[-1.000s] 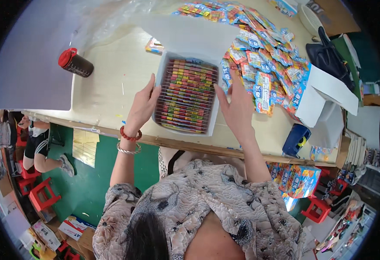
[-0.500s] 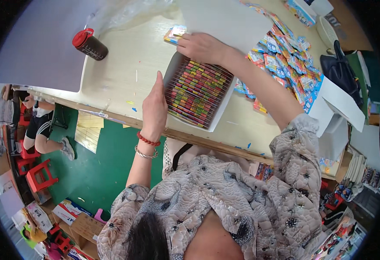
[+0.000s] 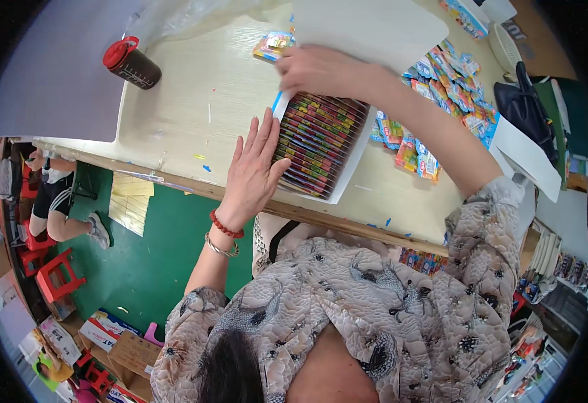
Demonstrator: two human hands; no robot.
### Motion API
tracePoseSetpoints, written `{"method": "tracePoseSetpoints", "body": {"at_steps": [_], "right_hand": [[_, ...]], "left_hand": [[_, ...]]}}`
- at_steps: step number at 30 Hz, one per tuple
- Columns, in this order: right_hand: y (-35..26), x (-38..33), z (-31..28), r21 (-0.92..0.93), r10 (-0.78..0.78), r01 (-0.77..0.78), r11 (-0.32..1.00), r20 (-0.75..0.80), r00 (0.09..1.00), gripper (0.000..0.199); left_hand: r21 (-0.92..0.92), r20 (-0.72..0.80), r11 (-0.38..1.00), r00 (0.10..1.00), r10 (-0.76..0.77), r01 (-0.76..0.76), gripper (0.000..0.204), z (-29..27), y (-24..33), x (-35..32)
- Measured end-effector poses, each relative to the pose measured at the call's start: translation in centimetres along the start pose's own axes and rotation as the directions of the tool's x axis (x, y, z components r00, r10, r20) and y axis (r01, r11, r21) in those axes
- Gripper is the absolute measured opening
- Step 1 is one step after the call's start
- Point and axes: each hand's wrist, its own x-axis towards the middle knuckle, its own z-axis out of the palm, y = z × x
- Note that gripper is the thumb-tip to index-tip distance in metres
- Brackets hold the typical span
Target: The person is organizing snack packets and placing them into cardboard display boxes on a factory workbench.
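In front of me on the table is a white open box [image 3: 339, 191], packed with tight rows of thin red, yellow and green packets [image 3: 321, 144]. Its white lid flap [image 3: 368, 30] stands up on the far side. My left hand [image 3: 254, 164] lies against the box's left side, fingers outstretched and apart. Over the far end of the box is my right hand [image 3: 311, 70], its fingertips smeared by motion and its grip unclear. Just beyond those fingers lies a small colourful packet [image 3: 272, 46].
A heap of colourful packets [image 3: 448, 94] covers the table to the right. A dark bottle with a red lid [image 3: 133, 64] stands at the left, near clear plastic film [image 3: 186, 23]. A dark bag [image 3: 527, 111] sits far right. Another person's leg [image 3: 59, 211] shows at left.
The box has shifted slightly right. My left hand has turned from edge-on to flat with fingers spread along its side. My right hand has stayed near the far end, its forearm swinging right.
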Motion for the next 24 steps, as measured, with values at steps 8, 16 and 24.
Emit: {"method": "tracePoseSetpoints", "body": {"at_steps": [8, 16, 24], "right_hand": [[4.0, 3.8, 1.4, 0.077, -0.058, 0.041, 0.996, 0.221, 0.974, 0.012], [-0.7, 1.0, -1.9, -0.405, -0.101, 0.155, 0.901, 0.151, 0.983, 0.008], [-6.2, -12.8, -4.7, 0.497, 0.260, -0.308, 0.811, 0.164, 0.952, 0.018]], "left_hand": [[0.085, 0.026, 0.996, 1.000, 0.008, -0.010, 0.052, -0.7, -0.3, -1.9], [0.069, 0.006, 0.998, 1.000, -0.002, 0.002, 0.050, -0.9, -0.8, -3.5], [-0.297, -0.209, 0.915, 0.954, 0.217, -0.274, 0.053, 1.4, 5.7, -2.7]]}}
